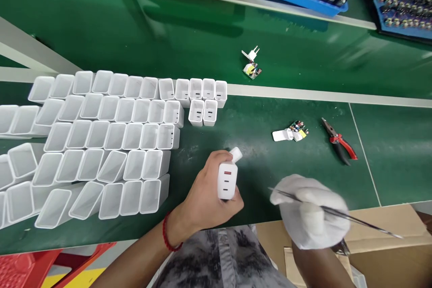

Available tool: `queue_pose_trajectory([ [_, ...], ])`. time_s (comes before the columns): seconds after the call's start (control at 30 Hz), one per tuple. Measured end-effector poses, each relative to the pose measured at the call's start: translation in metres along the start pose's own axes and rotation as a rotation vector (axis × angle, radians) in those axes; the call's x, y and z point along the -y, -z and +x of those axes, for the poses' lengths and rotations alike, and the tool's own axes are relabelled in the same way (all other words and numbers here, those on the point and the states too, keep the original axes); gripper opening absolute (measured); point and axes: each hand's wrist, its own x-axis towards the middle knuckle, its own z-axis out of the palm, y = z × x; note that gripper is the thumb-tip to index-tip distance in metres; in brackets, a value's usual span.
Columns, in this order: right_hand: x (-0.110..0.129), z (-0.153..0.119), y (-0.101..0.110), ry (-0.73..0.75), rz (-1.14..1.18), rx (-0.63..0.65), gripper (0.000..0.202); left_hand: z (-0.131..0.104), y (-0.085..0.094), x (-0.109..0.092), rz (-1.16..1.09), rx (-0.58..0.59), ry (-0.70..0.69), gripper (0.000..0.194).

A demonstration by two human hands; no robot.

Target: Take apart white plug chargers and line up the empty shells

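My left hand [212,191] is wrapped round a white charger [227,181], whose end face shows one red port and two dark slots. A small white piece [236,154] sticks out at its far side. On my right hand [310,213] is a white glove, and its fingers are closed round metal tweezers [357,222]. The tweezers' tip points left toward the charger, apart from it. Beyond my right hand lies a circuit board [299,131] with a white plug piece [282,135] attached.
Rows of white open housings [114,135] fill the left side. Red-and-black pliers [338,141] lie at the right. Another circuit board [251,70] with a pronged plug is beyond the pale strip. A blue tray [303,2] of parts sits above; a cardboard box [388,229] stands lower right.
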Motion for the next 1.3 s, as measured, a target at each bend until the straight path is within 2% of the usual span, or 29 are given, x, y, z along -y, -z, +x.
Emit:
queue_pose_trajectory([
  [0.03,-0.003,0.003,0.005,-0.018,-0.127,-0.045,0.013,0.000,0.001,0.001,-0.014,-0.018,0.012,0.055],
  [0.07,-0.008,0.007,0.009,-0.068,-0.325,-0.038,0.012,0.001,0.001,0.003,-0.027,-0.028,0.016,0.055],
  [0.1,-0.014,0.011,0.013,-0.148,-0.579,0.018,0.016,0.001,0.001,0.004,-0.040,-0.031,0.017,0.054],
  [0.2,-0.036,0.024,0.023,-0.442,-1.332,0.297,0.033,0.001,0.001,0.006,-0.070,-0.037,0.011,0.055],
  [0.27,-0.045,0.030,0.028,-0.562,-1.563,0.417,0.035,0.001,0.001,0.007,-0.091,-0.041,0.002,0.055],
  [0.3,-0.046,0.030,0.029,-0.586,-1.603,0.428,0.034,0.000,0.000,0.007,-0.106,-0.044,-0.006,0.056],
  [0.37,-0.040,0.027,0.029,-0.532,-1.570,0.306,0.037,0.000,-0.001,0.007,-0.157,-0.039,-0.019,0.056],
  [0.4,-0.035,0.022,0.028,-0.472,-1.468,0.224,0.040,0.000,-0.001,0.008,-0.199,-0.030,-0.018,0.057],
  [0.43,-0.028,0.016,0.024,-0.417,-1.293,0.187,0.041,-0.001,-0.003,0.009,-0.251,-0.018,-0.017,0.057],
  [0.5,-0.016,0.001,0.011,-0.400,-0.769,0.270,0.039,-0.001,-0.007,0.012,-0.351,-0.004,-0.021,0.057],
  [0.57,-0.012,-0.014,-0.007,-0.503,-0.252,0.352,0.036,-0.001,-0.012,0.016,-0.411,-0.022,-0.060,0.050],
  [0.63,-0.016,-0.025,-0.024,-0.631,0.052,0.249,0.037,-0.001,-0.016,0.021,-0.429,-0.034,-0.109,0.044],
  [0.7,-0.024,-0.031,-0.036,-0.691,0.176,0.096,0.041,-0.002,-0.017,0.025,-0.446,0.008,-0.133,0.045],
  [0.8,-0.033,-0.032,-0.041,-0.632,0.138,0.041,0.044,-0.004,-0.011,0.026,-0.425,0.115,-0.126,0.052],
  [0.87,-0.035,-0.029,-0.038,-0.504,-0.021,0.072,0.037,-0.006,-0.006,0.027,-0.376,0.128,-0.092,0.050],
  [1.0,-0.043,-0.022,-0.031,-0.071,-0.513,0.138,0.029,-0.006,0.004,0.035,-0.057,-0.035,-0.050,0.038],
  [1.07,-0.052,-0.019,-0.028,0.135,-0.676,0.210,0.035,-0.005,0.007,0.040,0.128,-0.076,-0.093,0.035],
  [1.13,-0.060,-0.018,-0.026,0.270,-0.753,0.328,0.042,-0.005,0.009,0.044,0.210,-0.068,-0.128,0.035],
  [1.23,-0.065,-0.018,-0.023,0.363,-0.782,0.498,0.055,-0.006,0.010,0.047,0.223,-0.080,-0.143,0.030],
  [1.3,-0.063,-0.018,-0.023,0.386,-0.775,0.548,0.061,-0.007,0.012,0.048,0.207,-0.093,-0.154,0.027],
])
